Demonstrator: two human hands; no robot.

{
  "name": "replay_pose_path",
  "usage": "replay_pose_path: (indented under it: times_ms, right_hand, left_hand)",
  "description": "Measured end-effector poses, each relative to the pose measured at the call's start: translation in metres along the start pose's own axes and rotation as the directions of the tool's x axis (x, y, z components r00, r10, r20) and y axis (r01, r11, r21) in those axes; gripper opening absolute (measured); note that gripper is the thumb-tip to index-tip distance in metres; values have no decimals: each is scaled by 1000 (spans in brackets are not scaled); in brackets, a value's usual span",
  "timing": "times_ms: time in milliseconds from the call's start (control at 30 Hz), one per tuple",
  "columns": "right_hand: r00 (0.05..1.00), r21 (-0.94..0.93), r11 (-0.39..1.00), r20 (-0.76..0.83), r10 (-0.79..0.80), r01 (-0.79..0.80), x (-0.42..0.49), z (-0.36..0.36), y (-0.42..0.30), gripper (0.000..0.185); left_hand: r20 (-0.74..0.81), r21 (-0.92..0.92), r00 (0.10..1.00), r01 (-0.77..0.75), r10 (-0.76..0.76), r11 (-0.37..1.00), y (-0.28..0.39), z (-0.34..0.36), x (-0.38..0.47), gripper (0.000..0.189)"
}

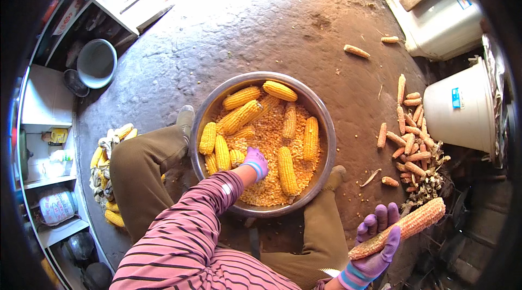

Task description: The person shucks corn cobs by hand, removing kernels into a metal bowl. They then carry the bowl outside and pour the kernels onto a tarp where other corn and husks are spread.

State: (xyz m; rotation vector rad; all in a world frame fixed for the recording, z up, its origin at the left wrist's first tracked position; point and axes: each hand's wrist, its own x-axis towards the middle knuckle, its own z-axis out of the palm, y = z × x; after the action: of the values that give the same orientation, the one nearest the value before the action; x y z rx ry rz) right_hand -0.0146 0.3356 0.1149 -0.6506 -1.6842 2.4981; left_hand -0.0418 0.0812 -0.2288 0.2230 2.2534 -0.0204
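Observation:
A wide metal basin (pixel 330 155) sits on the floor between my legs, with loose corn kernels (pixel 261 196) covering its bottom. Several yellow ears of corn (pixel 288 171) lie on the kernels, mostly along the left and far sides. My left hand (pixel 256 161), in a purple glove, reaches down into the basin beside a short ear (pixel 236 158). Its fingertips are hidden, so a grip cannot be made out. Out to the right of the basin, my gloved right hand (pixel 377 237) holds a bare corncob (pixel 408 226) between thumb and fingers, palm up.
Stripped corncobs (pixel 412 139) are heaped on the right by a white bucket (pixel 456 106). Two more cobs lie farther off, one of them a stripped cob (pixel 357 51). Unshelled ears (pixel 98 157) with husks pile beyond my left knee. Shelves (pixel 51 184) and a pail (pixel 97 63) stand left.

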Motion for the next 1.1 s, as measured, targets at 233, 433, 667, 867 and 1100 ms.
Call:
replay_pose_path:
  times_ms: [233,433,667,867,1100]
  right_hand:
    - [1000,18,1000,24,-2,1,-7,2,2,57]
    - [997,16,1000,75,25,-27,-11,0,11,56]
    - [993,-63,997,108,50,-43,-9,4,23,52]
    - [992,-143,988,104,69,-54,-6,18,29,50]
    - [982,-146,989,185,50,-23,-8,33,44,45]
  left_hand:
    - [-549,-294,835,-144,-43,945,-6,-4,-48,43]
    - [-657,-455,723,-152,-216,877,-76,-7,-31,36]
    - [-345,-198,937,-14,-57,980,-98,-13,28,43]
    - [-484,-338,848,48,-217,940,-93,4,-7,30]
    - [-659,-661,590,-159,-466,734,-103,61,-77,41]
